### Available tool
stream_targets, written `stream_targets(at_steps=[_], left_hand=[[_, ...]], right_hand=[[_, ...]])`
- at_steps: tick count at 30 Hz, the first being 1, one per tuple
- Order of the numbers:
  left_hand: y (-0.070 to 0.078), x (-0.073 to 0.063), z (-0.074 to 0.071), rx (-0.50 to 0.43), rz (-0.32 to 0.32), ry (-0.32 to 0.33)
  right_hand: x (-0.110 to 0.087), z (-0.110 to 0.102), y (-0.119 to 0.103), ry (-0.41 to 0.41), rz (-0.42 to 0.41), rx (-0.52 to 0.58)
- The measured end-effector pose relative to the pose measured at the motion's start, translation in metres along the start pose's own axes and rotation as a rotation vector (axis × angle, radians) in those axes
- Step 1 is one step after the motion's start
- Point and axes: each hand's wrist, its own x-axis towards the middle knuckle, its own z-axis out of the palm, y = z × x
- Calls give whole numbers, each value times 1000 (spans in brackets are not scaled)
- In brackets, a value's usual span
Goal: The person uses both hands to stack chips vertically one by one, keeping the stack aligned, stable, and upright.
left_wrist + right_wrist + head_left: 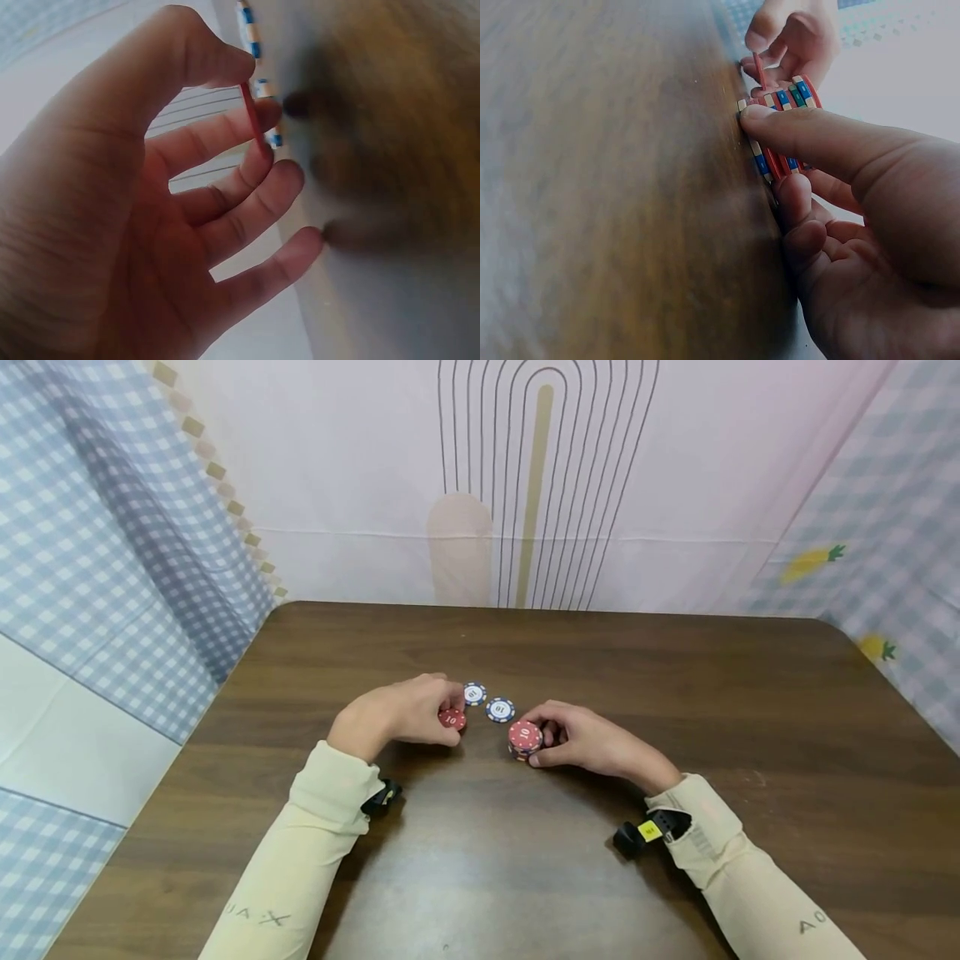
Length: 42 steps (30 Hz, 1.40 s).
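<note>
Between thumb and fingers, my left hand (408, 710) pinches a red poker chip (452, 719) marked 10. Seen edge-on in the left wrist view, that red chip (252, 112) is a thin line, with the other fingertips close to the table. My right hand (588, 739) grips the side of a short stack of poker chips (524, 737), red chip on top. The right wrist view shows red, blue-and-white and green edges in the stack (784, 101), the thumb along its near side. Two blue-and-white chips, one farther (474, 693) and one nearer (500, 709), lie flat between the hands.
The brown wooden table (480, 860) ends at a back edge against a white patterned cloth (360, 485). Blue checked cloth (112, 527) hangs at the left, and another checked cloth (900, 527) at the right. Black wrist cameras sit at both cuffs.
</note>
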Motion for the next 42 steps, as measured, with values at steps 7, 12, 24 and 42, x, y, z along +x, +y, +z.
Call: stream_targets(at_steps=[7,12,24,42], left_hand=[[14,-5,-6,17,36,2],[29,-8,-9,66,73,60],[47,-3,-5,176,247,256],[70,14,11,169,401,183]], right_hand=[[0,4,-1,-11,-1,19],[1,7,1,-12,-5,26],[-2,2,-1,-11,0,3],[-1,-2,-1,-3,-10,-33]])
